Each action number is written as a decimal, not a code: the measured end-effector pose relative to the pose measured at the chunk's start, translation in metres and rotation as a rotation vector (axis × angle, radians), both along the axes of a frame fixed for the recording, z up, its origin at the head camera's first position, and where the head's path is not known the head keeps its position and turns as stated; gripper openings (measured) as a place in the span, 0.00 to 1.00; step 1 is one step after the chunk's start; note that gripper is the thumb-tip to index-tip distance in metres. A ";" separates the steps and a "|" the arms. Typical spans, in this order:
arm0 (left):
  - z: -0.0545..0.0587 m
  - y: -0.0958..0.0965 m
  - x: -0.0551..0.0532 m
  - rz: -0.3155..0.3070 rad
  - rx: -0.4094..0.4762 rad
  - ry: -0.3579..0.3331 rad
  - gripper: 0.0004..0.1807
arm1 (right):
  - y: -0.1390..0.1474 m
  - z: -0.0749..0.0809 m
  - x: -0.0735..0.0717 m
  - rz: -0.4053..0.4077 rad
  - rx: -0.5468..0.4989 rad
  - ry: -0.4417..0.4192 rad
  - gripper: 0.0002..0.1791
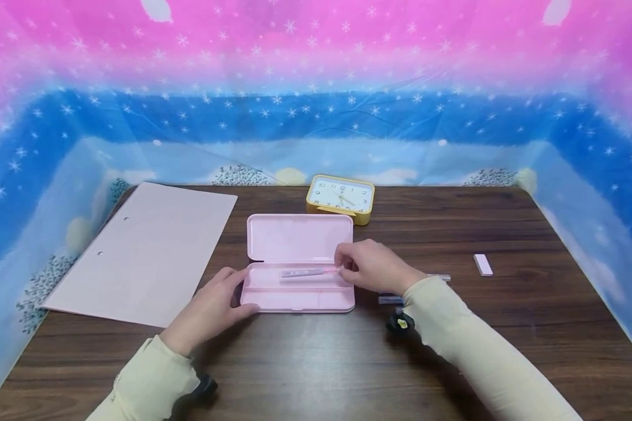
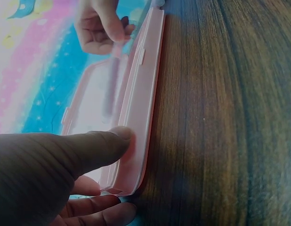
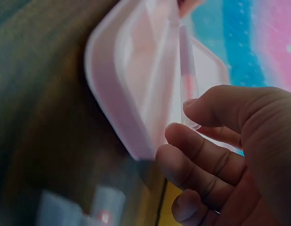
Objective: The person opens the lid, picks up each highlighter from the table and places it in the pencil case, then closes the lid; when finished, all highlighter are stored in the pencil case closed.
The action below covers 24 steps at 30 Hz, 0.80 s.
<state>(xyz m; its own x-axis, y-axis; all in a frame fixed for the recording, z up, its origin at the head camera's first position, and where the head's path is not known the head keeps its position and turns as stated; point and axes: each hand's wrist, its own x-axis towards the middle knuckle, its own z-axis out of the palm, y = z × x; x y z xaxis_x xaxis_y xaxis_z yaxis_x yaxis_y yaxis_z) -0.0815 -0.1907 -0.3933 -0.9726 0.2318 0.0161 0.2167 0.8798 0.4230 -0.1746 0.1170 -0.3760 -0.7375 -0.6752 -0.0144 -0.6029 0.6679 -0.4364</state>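
An open pink pencil case [image 1: 301,236] lies in the middle of the table, its lid tipped back and its tray facing up. My left hand [image 1: 216,303] holds the case by its left end; in the left wrist view the thumb [image 2: 105,147] presses the front wall. Over the rear compartment, my right hand [image 1: 378,266] pinches a slim pen [image 1: 300,273] by its pink end. The pen has a pale purple-grey body and lies lengthwise along the case. In the right wrist view the pinched end looks clear. Whether the pen touches the tray floor I cannot tell.
A yellow clock [image 1: 341,196] stands just behind the lid. On the left lies a large pale pink punched sheet or folder [image 1: 153,251]. A white eraser [image 1: 483,265] lies at the right. Small clear objects [image 1: 390,300] lie partly hidden by my right wrist.
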 end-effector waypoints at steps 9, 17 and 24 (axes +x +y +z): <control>0.000 0.000 0.000 0.002 -0.002 -0.002 0.40 | -0.013 -0.010 0.005 0.030 0.052 -0.044 0.02; 0.001 0.001 0.001 0.002 -0.003 0.001 0.40 | -0.015 -0.008 0.007 0.030 0.070 -0.062 0.03; 0.001 0.000 0.001 0.001 -0.003 0.006 0.40 | -0.015 -0.007 0.008 0.033 0.074 -0.052 0.06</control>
<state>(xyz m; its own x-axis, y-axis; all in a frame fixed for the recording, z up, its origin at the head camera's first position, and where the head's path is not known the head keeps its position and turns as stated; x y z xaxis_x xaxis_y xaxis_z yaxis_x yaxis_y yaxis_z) -0.0809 -0.1907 -0.3927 -0.9727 0.2310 0.0209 0.2183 0.8812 0.4193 -0.1670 0.1024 -0.3833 -0.7117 -0.6950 -0.1026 -0.6031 0.6793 -0.4182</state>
